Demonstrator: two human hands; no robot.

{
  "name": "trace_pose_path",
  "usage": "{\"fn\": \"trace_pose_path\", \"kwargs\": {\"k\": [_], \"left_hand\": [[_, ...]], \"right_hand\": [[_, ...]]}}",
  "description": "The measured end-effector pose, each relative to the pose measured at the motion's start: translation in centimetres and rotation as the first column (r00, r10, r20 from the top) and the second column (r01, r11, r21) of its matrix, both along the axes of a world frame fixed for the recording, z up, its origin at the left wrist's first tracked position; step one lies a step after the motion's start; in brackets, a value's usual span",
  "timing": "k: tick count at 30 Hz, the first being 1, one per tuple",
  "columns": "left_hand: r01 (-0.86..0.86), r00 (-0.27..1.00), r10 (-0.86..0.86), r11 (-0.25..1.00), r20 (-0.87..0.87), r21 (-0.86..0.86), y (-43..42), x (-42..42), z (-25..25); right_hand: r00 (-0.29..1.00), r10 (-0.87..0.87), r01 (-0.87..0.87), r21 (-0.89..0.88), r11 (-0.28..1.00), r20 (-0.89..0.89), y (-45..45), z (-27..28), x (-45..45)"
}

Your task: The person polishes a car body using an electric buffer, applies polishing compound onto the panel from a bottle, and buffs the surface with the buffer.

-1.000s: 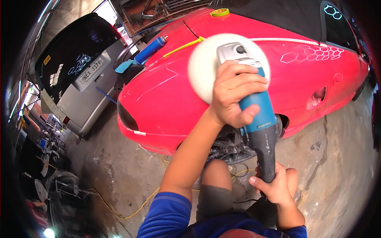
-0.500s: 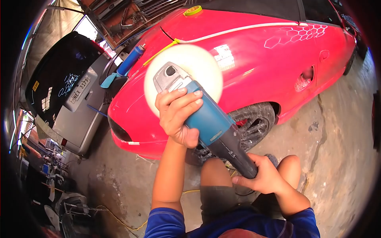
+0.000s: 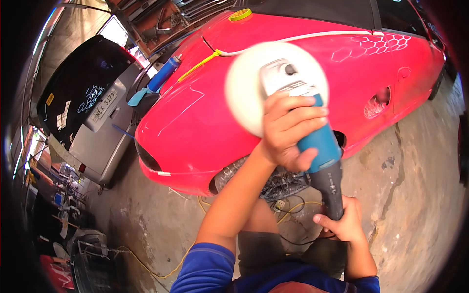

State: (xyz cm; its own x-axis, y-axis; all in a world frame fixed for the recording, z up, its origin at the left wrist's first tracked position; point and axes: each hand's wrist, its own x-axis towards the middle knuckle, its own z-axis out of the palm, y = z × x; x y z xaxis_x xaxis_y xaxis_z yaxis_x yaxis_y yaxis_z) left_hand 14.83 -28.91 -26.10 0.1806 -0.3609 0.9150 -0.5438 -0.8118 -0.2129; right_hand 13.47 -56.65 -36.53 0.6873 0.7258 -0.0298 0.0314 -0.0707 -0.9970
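Observation:
A blue and black power polisher [image 3: 320, 146] with a round white pad [image 3: 244, 93] lies over the side of the red car [image 3: 195, 132]. My left hand [image 3: 290, 129] is wrapped over the front of its body, just behind the silver head. Lower down, my right hand [image 3: 346, 219] grips the black rear handle. The pad's rim looks blurred and overlaps the painted panel; the tool hides the paint beneath it. White hexagon markings [image 3: 376, 45] show on the panel to the right.
Green tape [image 3: 240, 14], a yellow strip [image 3: 198, 67] and a blue bottle [image 3: 164, 74] rest on the car. A grey van [image 3: 105, 141] stands at left. A yellow cord [image 3: 141, 263] crosses the concrete floor [image 3: 141, 215]. Clutter lines the lower left.
Since half a second ago, both hands and the polisher have moved right, after an earlier swing left. The tool now points more upright, and the wheel is largely hidden again.

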Motion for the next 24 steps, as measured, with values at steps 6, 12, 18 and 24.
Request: {"fn": "trace_pose_path", "kwargs": {"k": [6, 12, 18, 24], "left_hand": [[0.251, 0.967, -0.25, 0.968, -0.044, -0.003, -3.1, 5.8, -0.3], [0.24, 0.967, -0.239, 0.971, -0.085, 0.006, -3.2, 3.8, -2.2], [0.0, 0.997, 0.003, 0.999, -0.072, 0.045, 0.2, -3.9, -3.2], [-0.197, 0.978, 0.196, 0.98, -0.069, -0.003, 2.7, -10.4, -4.3]], "right_hand": [[0.985, -0.1, 0.122, 0.161, 0.98, -0.138, -0.6, -3.9, 0.3], [0.983, -0.082, 0.107, 0.15, 0.983, -0.164, 0.0, -3.6, -2.2], [0.977, 0.069, -0.056, 0.069, 0.996, -0.2, 1.6, -5.7, -4.4], [0.985, 0.168, -0.168, -0.021, 0.986, 0.026, 4.0, -4.8, -5.8]]}}
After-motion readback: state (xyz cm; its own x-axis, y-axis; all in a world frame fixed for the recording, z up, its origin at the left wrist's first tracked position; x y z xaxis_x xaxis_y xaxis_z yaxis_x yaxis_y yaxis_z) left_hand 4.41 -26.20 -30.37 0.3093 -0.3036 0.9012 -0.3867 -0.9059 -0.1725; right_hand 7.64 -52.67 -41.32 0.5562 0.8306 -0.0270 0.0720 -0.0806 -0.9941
